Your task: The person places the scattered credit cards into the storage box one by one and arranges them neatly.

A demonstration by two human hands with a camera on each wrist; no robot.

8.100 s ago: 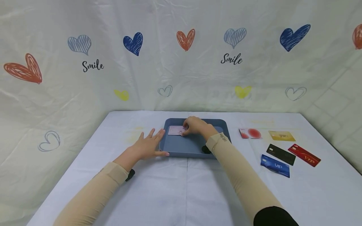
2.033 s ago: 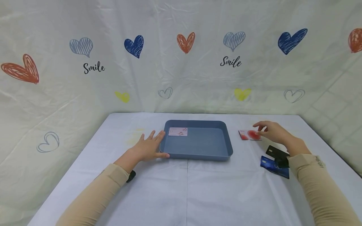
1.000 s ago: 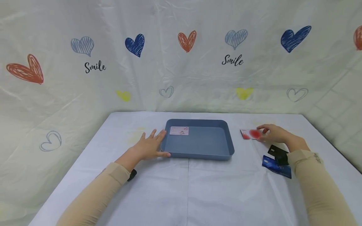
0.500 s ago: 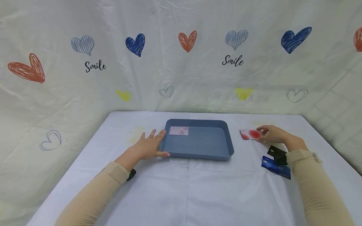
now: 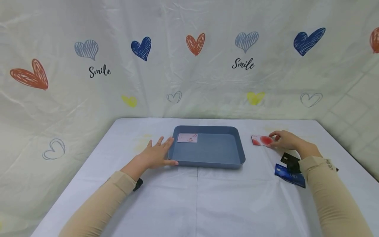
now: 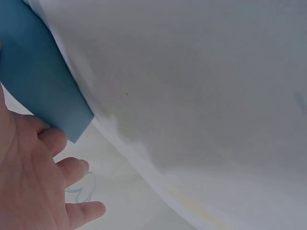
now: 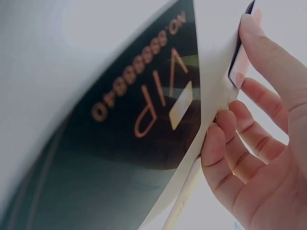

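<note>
My right hand (image 5: 288, 141) pinches the right edge of a white and red card (image 5: 260, 140) between thumb and forefinger. The right wrist view shows the thumb (image 7: 266, 52) along this card (image 7: 241, 64), the other fingers curled below. My left hand (image 5: 154, 155) lies with fingers spread at the left side of a blue-grey tray (image 5: 210, 154), the thumb at its front corner. In the left wrist view these fingers touch the tray wall (image 6: 43, 72). A pale pink card (image 5: 187, 138) lies in the tray's back left corner.
Under the right wrist lie a black card (image 5: 286, 158) and a blue card (image 5: 285, 174), partly covered by the wrist camera and sleeve. The black VIP card (image 7: 124, 158) looms large in the right wrist view. A white cloth (image 5: 165, 204) covers the table; a heart-printed sheet (image 5: 216, 75) hangs behind.
Earlier my right hand was over the pink card in the tray. It has moved right to the white and red card and closed thumb and finger on its edge. The left hand has stayed put.
</note>
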